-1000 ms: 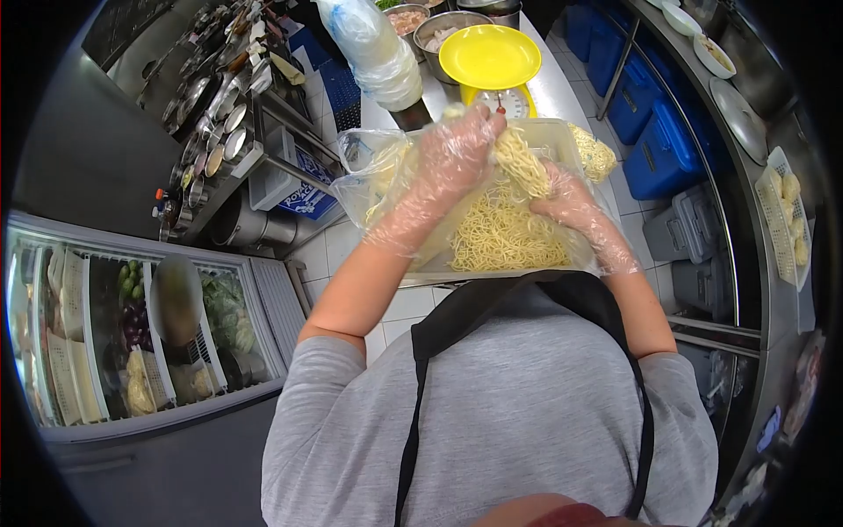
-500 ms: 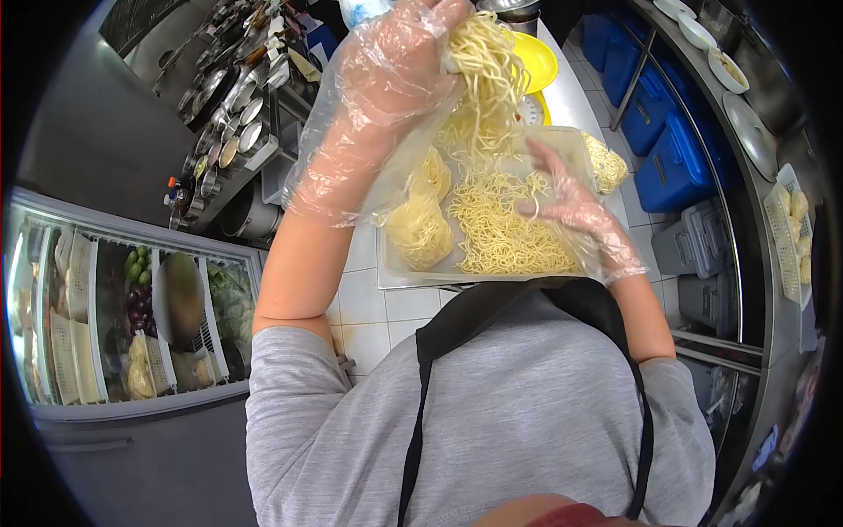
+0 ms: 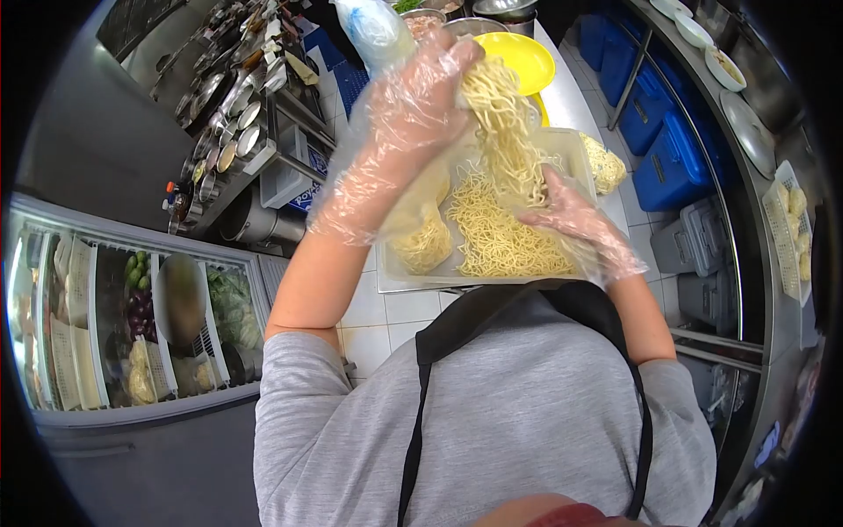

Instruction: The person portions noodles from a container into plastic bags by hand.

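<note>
My left hand (image 3: 421, 114), in a clear plastic glove, is closed around the top of a bunch of yellow noodles (image 3: 502, 123) that hangs over a translucent tub (image 3: 571, 145). My right hand (image 3: 575, 220), also gloved, is cupped low beside the hanging ends, thumb and fingers apart; whether it grips any strands is hard to tell. Beneath it, loose noodles (image 3: 505, 241) cover the right part of the tub. Toward the tub's left side sits a rounded noodle portion (image 3: 421, 246), seemingly in clear plastic, partly behind my left forearm.
Beyond the tub are a yellow plate (image 3: 527, 61), metal bowls (image 3: 505, 9) and a blue-white plastic bag (image 3: 378, 35). A bag of pale food (image 3: 601, 162) lies at the tub's right. A glass-topped fridge (image 3: 132, 325) stands left, blue bins (image 3: 676, 162) right.
My left hand has moved right and lower with the noodles, uncovering the blue-white bag. My right hand's fingers have drawn in near the hanging ends.
</note>
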The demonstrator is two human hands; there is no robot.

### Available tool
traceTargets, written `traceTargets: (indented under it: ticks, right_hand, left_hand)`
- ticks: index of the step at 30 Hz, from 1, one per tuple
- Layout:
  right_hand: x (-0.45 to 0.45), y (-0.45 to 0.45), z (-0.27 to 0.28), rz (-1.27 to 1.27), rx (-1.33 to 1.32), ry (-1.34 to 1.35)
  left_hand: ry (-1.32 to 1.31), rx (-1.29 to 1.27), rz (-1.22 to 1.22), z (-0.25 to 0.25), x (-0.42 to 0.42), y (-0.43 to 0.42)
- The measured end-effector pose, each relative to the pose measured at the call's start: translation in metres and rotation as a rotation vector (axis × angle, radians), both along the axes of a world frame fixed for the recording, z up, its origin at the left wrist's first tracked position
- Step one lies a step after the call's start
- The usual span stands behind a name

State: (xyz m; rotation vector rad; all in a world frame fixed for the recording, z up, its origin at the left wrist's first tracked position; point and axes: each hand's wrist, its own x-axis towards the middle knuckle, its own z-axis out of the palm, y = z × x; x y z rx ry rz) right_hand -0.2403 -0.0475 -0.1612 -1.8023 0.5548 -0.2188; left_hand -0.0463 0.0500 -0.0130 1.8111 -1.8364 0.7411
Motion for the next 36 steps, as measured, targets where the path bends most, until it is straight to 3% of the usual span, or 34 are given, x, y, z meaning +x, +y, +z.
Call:
traceTargets:
  ticks: [1,2,4,5,7,10,12,14,17,19,23,25,27,31,34,36]
  right_hand:
    - [-0.005,0.004,0.005,-0.025,-0.069,-0.073]
    - [-0.006,0.007,0.007,-0.005,-0.085,-0.086]
    - [0.0,0.012,0.007,-0.112,0.355,-0.312]
    - [0.006,0.006,-0.008,-0.129,0.313,-0.296]
    - [0.0,0.008,-0.019,-0.176,0.396,-0.357]
    - [-0.008,0.008,-0.023,-0.261,0.496,-0.367]
    - [-0.01,0.01,-0.025,-0.288,0.513,-0.323]
    - [-0.01,0.01,-0.024,-0.253,0.503,-0.238]
    - [-0.005,0.023,-0.001,-0.26,0.376,-0.301]
    - [-0.004,0.02,-0.012,-0.251,0.375,-0.325]
    - [-0.01,0.002,-0.041,-0.318,0.284,-0.382]
    - [-0.015,-0.004,-0.04,-0.376,0.391,-0.369]
    - [-0.016,0.003,-0.015,-0.438,0.491,-0.364]
    - [-0.016,0.001,-0.028,-0.352,0.459,-0.408]
    - [-0.017,0.009,-0.023,-0.35,0.47,-0.455]
    - [-0.018,0.011,-0.024,-0.276,0.353,-0.532]
  left_hand:
    - [0.122,0.045,0.014,-0.008,0.0,0.001]
    - [0.212,0.036,-0.145,-0.02,0.005,0.002]
    - [0.476,0.109,-0.17,-0.037,-0.012,0.003]
    - [0.548,0.103,-0.224,-0.068,-0.008,-0.003]
    - [0.572,0.095,-0.248,-0.119,-0.011,-0.011]
    - [0.68,0.266,-0.217,-0.134,-0.021,0.004]
    - [1.176,0.519,-0.245,-0.151,-0.021,0.017]
    - [1.126,0.456,-0.333,-0.17,-0.019,0.022]
    - [1.226,0.315,-0.135,-0.171,-0.024,0.023]
    - [1.726,0.229,-0.11,-0.165,-0.027,0.02]
    - [1.511,0.058,-0.136,-0.185,-0.018,0.018]
    - [0.93,0.27,0.029,-0.177,-0.01,0.026]
    - [0.869,0.4,0.047,-0.175,-0.004,0.035]
    - [0.85,0.766,0.199,-0.148,-0.008,0.031]
    - [0.834,0.568,0.059,-0.16,-0.005,0.031]
    - [0.846,0.572,-0.007,-0.155,-0.009,0.031]
